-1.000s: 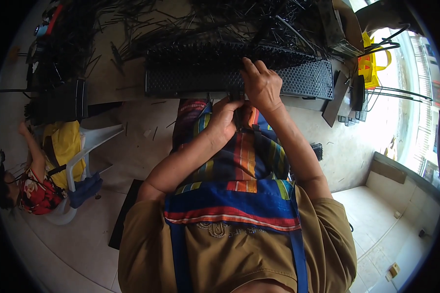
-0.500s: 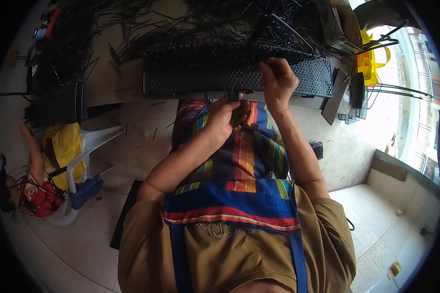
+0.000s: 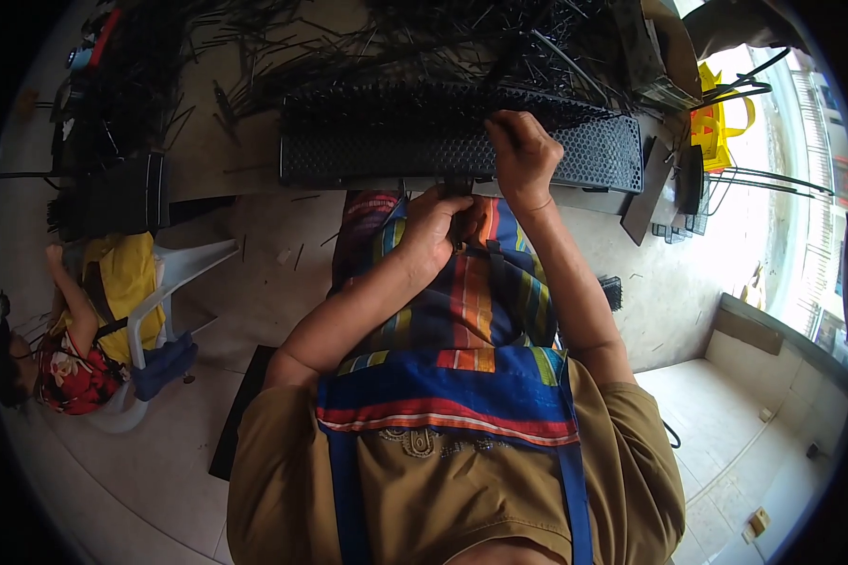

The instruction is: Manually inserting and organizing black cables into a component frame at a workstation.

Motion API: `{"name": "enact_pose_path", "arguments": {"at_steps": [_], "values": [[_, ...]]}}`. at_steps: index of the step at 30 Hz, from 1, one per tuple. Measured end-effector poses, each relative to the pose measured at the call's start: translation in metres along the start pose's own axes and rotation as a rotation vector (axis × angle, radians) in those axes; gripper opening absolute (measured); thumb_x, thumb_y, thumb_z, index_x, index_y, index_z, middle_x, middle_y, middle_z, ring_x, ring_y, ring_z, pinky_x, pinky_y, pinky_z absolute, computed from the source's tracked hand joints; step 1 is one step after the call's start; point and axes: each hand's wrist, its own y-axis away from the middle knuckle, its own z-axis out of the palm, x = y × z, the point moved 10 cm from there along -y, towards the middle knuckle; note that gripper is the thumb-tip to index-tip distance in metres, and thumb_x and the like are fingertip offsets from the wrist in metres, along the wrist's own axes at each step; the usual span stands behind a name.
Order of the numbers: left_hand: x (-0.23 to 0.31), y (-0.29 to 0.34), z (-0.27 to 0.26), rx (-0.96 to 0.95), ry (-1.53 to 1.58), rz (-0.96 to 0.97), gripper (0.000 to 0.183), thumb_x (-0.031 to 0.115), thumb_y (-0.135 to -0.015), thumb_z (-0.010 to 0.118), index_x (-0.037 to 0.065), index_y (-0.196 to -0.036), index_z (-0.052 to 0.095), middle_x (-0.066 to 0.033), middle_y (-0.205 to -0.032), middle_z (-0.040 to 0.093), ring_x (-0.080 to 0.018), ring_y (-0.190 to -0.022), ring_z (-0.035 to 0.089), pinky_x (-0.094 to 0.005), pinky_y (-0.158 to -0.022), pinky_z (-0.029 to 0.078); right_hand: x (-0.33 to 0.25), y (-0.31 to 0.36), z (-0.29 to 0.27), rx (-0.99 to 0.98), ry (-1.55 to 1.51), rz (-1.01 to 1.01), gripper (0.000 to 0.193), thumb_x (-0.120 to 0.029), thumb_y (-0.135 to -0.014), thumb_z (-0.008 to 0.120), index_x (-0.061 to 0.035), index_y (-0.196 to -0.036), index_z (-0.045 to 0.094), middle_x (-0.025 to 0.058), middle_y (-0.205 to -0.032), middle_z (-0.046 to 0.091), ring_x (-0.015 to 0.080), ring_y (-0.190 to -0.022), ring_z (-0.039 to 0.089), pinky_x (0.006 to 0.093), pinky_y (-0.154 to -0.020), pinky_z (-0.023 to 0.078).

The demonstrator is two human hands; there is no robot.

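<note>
A long black panel (image 3: 386,162) pierced with many small holes lies across the table's front edge. Thin black strips (image 3: 377,102) stick up densely along its far half. Above its right part, my right hand (image 3: 528,160) is closed in a pinch with the fingers pointing left; whatever may be between the fingertips is too small to make out. At the panel's near edge, over my lap, my left hand (image 3: 431,231) is wrapped around a dark, narrow piece (image 3: 459,188) whose lower part the fingers hide. Its kind cannot be told.
Loose black strips (image 3: 320,47) litter the tabletop behind the panel. An open box (image 3: 664,52) stands at the back right, near a yellow bag (image 3: 711,122). Left, a co-worker (image 3: 71,339) sits on a white chair (image 3: 174,282) beside a black block (image 3: 127,198).
My right hand has moved slightly left over the panel, still pinched. My left hand stays nearly in place. At the left, the co-worker's arm has shifted.
</note>
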Motion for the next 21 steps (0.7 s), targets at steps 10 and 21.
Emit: {"name": "enact_pose_path", "arguments": {"at_steps": [10,21], "values": [[-0.003,0.000,0.001,0.033,0.050,-0.022,0.009,-0.002,-0.085,0.055,0.003,-0.089,0.062,-0.0090,-0.078,0.067,-0.0154,-0.066,0.066,-0.0254,-0.056,0.053,0.014,0.008,0.011,-0.037,-0.003,0.051,0.012,-0.003,-0.079,0.070,-0.0027,-0.091,0.071,0.0101,-0.076,0.065,0.0212,-0.064,0.065,0.0291,-0.058,0.048],[-0.001,-0.001,0.014,-0.057,0.075,-0.010,0.011,-0.001,-0.087,0.058,0.003,-0.096,0.064,-0.0101,-0.085,0.068,-0.0160,-0.071,0.066,-0.0274,-0.056,0.054,0.061,0.060,0.028,-0.369,-0.261,0.473,0.017,-0.004,-0.079,0.069,-0.0021,-0.095,0.067,0.0089,-0.080,0.068,0.0160,-0.071,0.067,0.0299,-0.060,0.051]]}}
